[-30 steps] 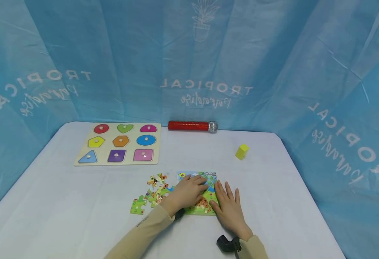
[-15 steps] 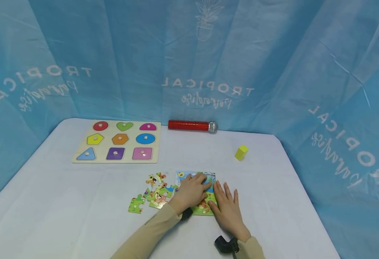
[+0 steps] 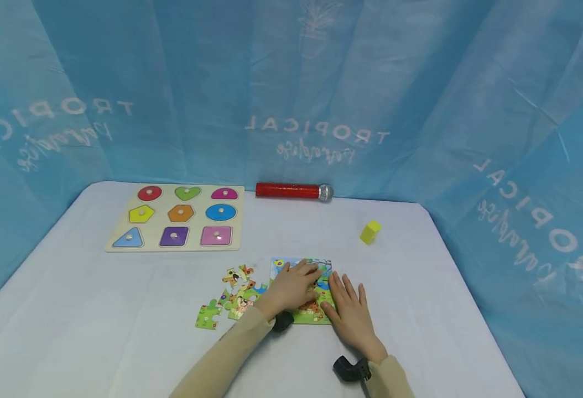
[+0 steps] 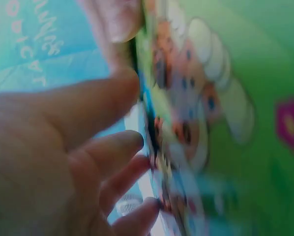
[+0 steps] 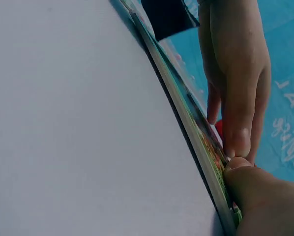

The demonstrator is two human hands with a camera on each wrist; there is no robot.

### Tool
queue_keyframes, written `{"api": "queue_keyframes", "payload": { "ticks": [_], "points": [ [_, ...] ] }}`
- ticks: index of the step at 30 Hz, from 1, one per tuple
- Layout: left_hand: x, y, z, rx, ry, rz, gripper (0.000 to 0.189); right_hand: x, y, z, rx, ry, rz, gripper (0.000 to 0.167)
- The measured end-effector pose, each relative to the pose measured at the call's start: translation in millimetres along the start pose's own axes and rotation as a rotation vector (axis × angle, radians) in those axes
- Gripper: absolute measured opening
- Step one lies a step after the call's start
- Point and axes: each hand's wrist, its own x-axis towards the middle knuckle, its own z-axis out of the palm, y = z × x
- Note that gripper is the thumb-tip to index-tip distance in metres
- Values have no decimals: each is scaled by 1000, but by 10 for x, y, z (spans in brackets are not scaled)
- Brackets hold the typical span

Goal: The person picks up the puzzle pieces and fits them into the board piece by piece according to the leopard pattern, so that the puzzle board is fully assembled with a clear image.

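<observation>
A picture puzzle board point(image 3: 301, 319) lies flat near the front of the white table, printed with green grass, blue sky and a spotted animal. My left hand point(image 3: 291, 287) is spread over its middle, covering part of the picture. The left wrist view shows those fingertips point(image 4: 132, 140) right at the puzzle surface point(image 4: 265, 162), with no piece seen pinched. At the board's right edge my right hand point(image 3: 353, 318) lies with straight fingers, its thumb on the border. In the right wrist view the right thumb point(image 5: 240, 164) meets the left hand's fingertips point(image 5: 240, 142) over the board.
Loose puzzle pieces point(image 3: 208, 316) lie left of the board, several overlapping near the left forearm. A wooden shape board point(image 3: 117, 247) with knobbed pieces sits at back left. Behind are a red toy microphone point(image 3: 291, 190) and a yellow block point(image 3: 370, 232). Blue curtain point(image 3: 197, 110) surrounds the table.
My left hand shifted slightly right across the board, then back a little, and its fingers look flatter now. The right hand has stayed at the board's right edge.
</observation>
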Motion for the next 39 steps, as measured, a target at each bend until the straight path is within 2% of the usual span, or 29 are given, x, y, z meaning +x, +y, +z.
{"api": "queue_keyframes", "payload": {
  "ticks": [4, 7, 10, 14, 16, 18, 23, 25, 30, 34, 37, 39],
  "points": [
    [-181, -195, -51, -177, -22, -28, 57, 24, 7, 21, 7, -26, 4, 65],
    [-366, -391, -153, -225, 15, -67, 53, 29, 5, 13, 5, -22, 8, 64],
    [-572, -627, -274, -213, 71, -138, 49, 38, 6, 0, 2, -11, 9, 62],
    [-816, -898, -343, -114, 155, -241, 48, 51, 12, -23, 6, -12, 17, 61],
    [-897, -986, -342, -73, 188, -265, 47, 57, 9, -31, 12, -14, 24, 61],
    [-935, -1039, -331, -42, 224, -256, 44, 58, 0, -39, 23, -23, 32, 62],
    [-924, -1096, -264, -20, 293, -219, 35, 46, -14, -35, 44, -43, 35, 63],
    [-906, -1100, -245, -59, 299, -224, 37, 42, -9, -26, 42, -37, 30, 63],
    [-872, -1080, -239, -320, 298, -227, 47, 32, 13, -6, 40, -27, 24, 63],
    [-857, -1009, -286, -516, 321, -199, 50, 14, 4, -12, 47, -36, 23, 63],
    [-818, -900, -368, -626, 340, -177, 50, 19, -12, -13, 56, -21, 21, 62],
    [-781, -823, -413, -669, 328, -161, 49, 30, -30, -3, 59, -14, 19, 62]
  ]
}}
